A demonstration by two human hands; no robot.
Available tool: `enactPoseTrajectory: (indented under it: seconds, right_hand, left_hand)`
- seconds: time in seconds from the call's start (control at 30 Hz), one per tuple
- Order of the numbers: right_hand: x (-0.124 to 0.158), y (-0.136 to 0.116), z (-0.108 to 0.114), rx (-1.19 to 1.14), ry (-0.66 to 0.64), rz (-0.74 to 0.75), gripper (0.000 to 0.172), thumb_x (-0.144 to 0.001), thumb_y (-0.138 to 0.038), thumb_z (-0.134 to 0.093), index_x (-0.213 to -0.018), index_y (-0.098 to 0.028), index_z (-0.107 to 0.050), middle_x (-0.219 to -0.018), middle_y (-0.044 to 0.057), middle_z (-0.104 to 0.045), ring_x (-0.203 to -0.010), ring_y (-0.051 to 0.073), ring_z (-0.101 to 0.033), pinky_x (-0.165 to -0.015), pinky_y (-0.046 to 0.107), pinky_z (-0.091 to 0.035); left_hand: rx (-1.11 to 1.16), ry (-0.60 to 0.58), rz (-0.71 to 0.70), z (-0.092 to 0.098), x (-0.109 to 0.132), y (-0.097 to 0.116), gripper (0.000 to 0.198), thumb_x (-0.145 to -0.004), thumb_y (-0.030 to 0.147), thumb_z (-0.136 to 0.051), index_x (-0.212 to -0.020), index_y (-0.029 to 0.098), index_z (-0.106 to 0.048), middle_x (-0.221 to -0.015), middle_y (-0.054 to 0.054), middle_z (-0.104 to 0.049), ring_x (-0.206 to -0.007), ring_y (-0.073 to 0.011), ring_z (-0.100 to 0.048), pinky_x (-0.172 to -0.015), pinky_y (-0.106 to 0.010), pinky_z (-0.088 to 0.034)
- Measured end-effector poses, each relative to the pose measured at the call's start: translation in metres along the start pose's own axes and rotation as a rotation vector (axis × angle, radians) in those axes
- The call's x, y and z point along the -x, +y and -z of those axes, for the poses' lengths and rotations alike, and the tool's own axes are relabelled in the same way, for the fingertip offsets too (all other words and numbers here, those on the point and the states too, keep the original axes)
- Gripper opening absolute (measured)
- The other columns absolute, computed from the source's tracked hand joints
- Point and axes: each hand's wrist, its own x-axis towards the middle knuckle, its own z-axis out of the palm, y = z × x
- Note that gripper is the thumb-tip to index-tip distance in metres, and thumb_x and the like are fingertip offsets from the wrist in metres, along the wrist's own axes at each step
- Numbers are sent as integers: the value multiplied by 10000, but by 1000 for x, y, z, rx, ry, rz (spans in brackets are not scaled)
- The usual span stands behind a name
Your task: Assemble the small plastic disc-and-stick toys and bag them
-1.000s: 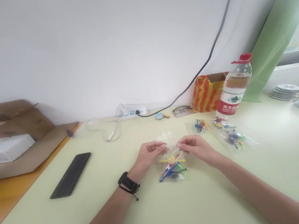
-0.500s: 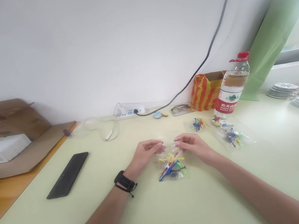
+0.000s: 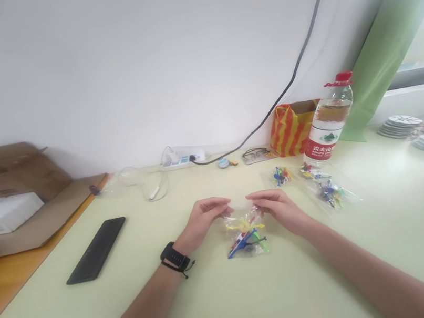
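A clear plastic bag [image 3: 247, 240] lies in front of me with small yellow, blue, red, white, green and dark plastic parts inside. Its upper left edge is pinched by my left hand [image 3: 204, 218], thumb against fingers. On the other side my right hand [image 3: 279, 209] pinches the upper right edge in the same way. The bag's film is see-through, so its exact outline between the fingertips is hard to make out. A black watch [image 3: 176, 256] and a cord sit on my left wrist.
More bags of colourful parts [image 3: 331, 193] lie to the right, before a large water bottle [image 3: 324, 129] and a striped bag [image 3: 291, 131]. A black flat case [image 3: 96, 249] and cardboard box [image 3: 38, 169] are left. A power strip [image 3: 183, 159] stands by the wall.
My right hand has shifted slightly right and the bag with its parts has moved a little the same way. My left hand stays nearly in place.
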Motion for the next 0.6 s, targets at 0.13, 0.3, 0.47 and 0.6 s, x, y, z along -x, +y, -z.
enactPoseTrajectory:
  seconds: [0.13, 0.3, 0.47, 0.6]
  right_hand:
    - [-2, 4, 1, -61, 15, 9, 163, -773, -310, -740, -859, -206, -831, -817, 66, -735, -740, 179, -609, -708, 324, -484]
    - [1, -1, -1, -25, 2, 84, 228, -843, -350, -659, -860, -189, -820, -835, 72, -722, -788, 194, -609, -757, 337, -492]
    - [5, -7, -6, 114, -9, 152, 218, -834, -371, -759, -982, -210, -756, -796, 21, -668, -760, 177, -611, -734, 320, -497]
    - [5, -6, -7, 102, -29, 169, 341, -811, -373, -796, -1111, -234, -714, -836, 12, -656, -803, 184, -635, -766, 329, -522]
  left_hand:
    - [18, 13, -11, 0, 0, 0, 177, -829, 248, -749, -964, 157, -818, -935, -107, -792, -918, -227, -725, -874, -320, -545]
    - [37, 33, -72, -3, 0, -3, 213, -879, 308, -692, -928, 144, -819, -959, -119, -786, -931, -230, -711, -887, -326, -543]
    - [-47, 143, -102, -9, -1, -5, 252, -764, 358, -847, -914, 165, -790, -854, -70, -773, -817, -195, -705, -794, -294, -551]
    - [-22, 146, -88, -11, 0, -2, 390, -757, 354, -858, -1097, 192, -757, -823, -32, -750, -836, -184, -708, -805, -284, -550]
